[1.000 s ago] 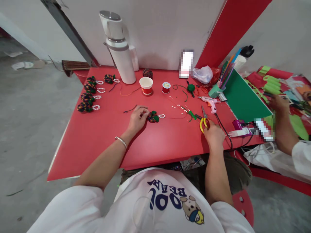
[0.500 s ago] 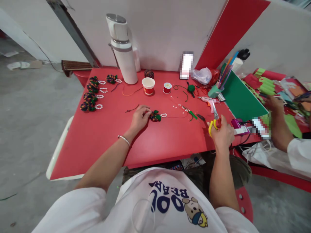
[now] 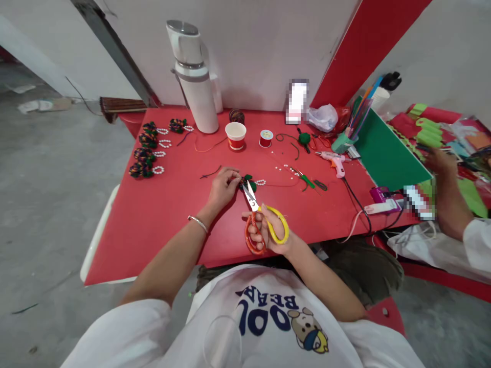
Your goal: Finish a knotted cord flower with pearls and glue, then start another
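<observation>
My left hand (image 3: 225, 186) is closed at the left end of a dark green yarn piece (image 3: 251, 185), pinching it against the red table. A small loop of white beads (image 3: 261, 182) sticks out at its right end, and a thin red thread (image 3: 280, 185) runs off to the right. My right hand (image 3: 274, 232) is closed on scissors (image 3: 253, 204) with one yellow and one orange-red handle. Their blades are spread and their tips lie over the green yarn piece, beside my left fingertips.
Several finished-looking yarn pieces with bead loops (image 3: 142, 153) lie at the left. A paper cup (image 3: 235, 136), a thread spool (image 3: 266, 138) and a tall white flask (image 3: 195, 87) stand behind. Rightward are a green-handled hook (image 3: 307, 180), a pink glue gun (image 3: 335, 162) and another person's hand (image 3: 441, 166).
My right hand has brought the scissors from the table's right side leftward to the green yarn piece. My left hand keeps its hold there.
</observation>
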Motion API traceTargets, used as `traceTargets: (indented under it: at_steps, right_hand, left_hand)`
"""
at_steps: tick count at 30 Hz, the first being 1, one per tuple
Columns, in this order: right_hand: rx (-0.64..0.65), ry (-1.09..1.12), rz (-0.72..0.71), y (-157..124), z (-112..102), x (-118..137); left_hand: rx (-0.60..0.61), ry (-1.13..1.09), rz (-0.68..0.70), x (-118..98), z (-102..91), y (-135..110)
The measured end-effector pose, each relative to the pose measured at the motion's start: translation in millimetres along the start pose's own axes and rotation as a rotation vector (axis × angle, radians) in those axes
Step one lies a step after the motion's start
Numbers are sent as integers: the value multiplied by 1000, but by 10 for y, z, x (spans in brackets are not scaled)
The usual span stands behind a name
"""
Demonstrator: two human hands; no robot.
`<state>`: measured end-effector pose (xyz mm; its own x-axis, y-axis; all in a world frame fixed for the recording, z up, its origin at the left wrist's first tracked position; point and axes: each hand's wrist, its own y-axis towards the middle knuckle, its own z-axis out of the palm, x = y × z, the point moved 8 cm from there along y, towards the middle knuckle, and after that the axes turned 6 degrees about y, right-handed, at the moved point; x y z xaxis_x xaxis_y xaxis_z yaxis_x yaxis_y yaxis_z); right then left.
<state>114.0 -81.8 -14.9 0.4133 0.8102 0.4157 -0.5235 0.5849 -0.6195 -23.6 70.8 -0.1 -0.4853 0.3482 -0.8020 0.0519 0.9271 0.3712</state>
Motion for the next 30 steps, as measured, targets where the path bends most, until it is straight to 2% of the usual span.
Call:
traceTargets:
  at_steps: [3, 13, 17, 30]
  right_hand:
    - [3, 43, 54, 67, 10, -1]
    - [-3, 121, 40, 268, 21, 72]
    - [13, 136, 34, 290, 16, 85]
    - [-15, 130, 29, 284, 58, 119]
  left_hand:
    - [13, 9, -13, -15, 11, -1]
    - [52, -17, -40, 6, -23, 4]
    - [64, -13, -73, 71, -43, 14]
    - [77, 33, -44, 38, 3, -2]
